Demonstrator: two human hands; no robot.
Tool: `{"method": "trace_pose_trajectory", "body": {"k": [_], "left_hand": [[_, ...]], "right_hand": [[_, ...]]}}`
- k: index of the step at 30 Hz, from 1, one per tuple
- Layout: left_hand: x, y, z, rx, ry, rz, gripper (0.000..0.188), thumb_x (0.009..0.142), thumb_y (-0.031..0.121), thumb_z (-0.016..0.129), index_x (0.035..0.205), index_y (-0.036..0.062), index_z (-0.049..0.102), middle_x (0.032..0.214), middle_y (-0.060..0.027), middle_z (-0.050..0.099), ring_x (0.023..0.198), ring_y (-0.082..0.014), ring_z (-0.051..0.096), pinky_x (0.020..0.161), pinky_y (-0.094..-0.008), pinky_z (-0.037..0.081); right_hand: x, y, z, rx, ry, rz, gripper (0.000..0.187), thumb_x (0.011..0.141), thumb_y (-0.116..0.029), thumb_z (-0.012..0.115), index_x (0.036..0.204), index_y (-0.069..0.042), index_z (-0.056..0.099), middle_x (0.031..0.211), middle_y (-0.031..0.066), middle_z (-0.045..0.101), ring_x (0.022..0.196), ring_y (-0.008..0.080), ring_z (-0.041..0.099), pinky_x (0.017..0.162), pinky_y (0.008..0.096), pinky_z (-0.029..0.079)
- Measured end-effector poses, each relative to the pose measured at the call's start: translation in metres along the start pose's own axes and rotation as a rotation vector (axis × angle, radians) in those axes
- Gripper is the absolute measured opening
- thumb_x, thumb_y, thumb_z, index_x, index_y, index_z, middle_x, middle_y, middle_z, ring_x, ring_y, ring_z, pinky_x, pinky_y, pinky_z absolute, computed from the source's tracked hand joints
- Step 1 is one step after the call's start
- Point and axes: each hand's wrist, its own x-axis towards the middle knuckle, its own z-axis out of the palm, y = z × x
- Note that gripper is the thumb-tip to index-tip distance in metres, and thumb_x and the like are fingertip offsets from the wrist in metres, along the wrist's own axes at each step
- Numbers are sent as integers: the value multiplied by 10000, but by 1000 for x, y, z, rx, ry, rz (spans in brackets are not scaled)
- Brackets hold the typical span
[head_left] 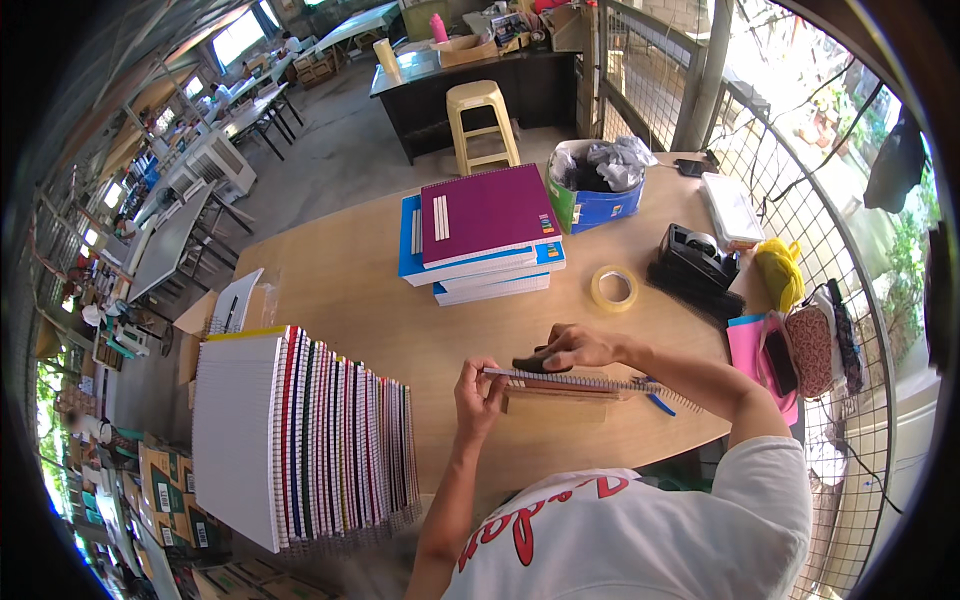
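Near the table's front edge, a spiral notebook (560, 384) is held up with its wire coil on top. My left hand (477, 388) is closed on its left end, fingers on one side and thumb on the other. Just above the coil, my right hand (582, 346) is closed round a small dark object (538, 363), whose kind I cannot make out. A loose-looking end of wire coil (682, 399) sticks out on the right. Partly under it lies a tool with blue handles (660, 404), perhaps pliers; its head is hidden.
At left stands a long row of spiral notebooks (345, 440). Ahead is a stack topped by a purple notebook (490, 215). A tape roll (614, 289), black tape dispenser (697, 257), box of plastic bags (600, 200) and yellow bundle (779, 272) are toward the right, near wire mesh (850, 420).
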Motion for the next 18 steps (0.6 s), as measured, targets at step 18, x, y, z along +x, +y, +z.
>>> {"method": "trace_pose_trajectory", "body": {"k": [18], "left_hand": [[2, -3, -8, 33, 130, -46, 486, 801, -54, 791, 1160, 68, 487, 994, -33, 553, 944, -124, 582, 873, -289, 534]], "right_hand": [[24, -19, 3, 200, -31, -225, 541, 902, -481, 610, 1141, -8, 718, 1043, 190, 690, 981, 303, 597, 869, 381, 481]]}}
